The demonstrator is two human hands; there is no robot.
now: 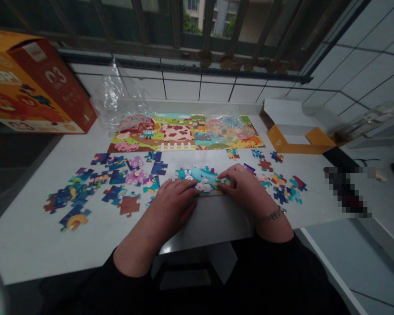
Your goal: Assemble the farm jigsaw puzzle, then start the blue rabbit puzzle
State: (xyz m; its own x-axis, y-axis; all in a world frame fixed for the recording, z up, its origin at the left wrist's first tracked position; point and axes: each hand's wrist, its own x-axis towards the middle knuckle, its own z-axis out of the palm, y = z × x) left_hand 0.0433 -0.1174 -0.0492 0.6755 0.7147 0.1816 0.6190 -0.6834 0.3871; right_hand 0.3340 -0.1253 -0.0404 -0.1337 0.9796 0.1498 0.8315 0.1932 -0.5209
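Joined puzzle pieces with white rabbits on a teal ground (203,178) lie on the white table in front of me. My left hand (175,201) rests on their left part, its fingers stretched out flat. My right hand (241,186) is at their right end, thumb and forefinger pinched on a puzzle piece that is mostly hidden under the fingertips. Loose dark blue and purple pieces (117,176) are spread to the left of my left hand. More loose pieces (279,178) lie to the right of my right hand.
A farm picture sheet (177,133) lies behind the pieces, with clear plastic wrapping (228,124) on it. A large orange box (52,87) stands at the back left. An open yellow box (295,135) sits at the back right. The table's front edge is near my forearms.
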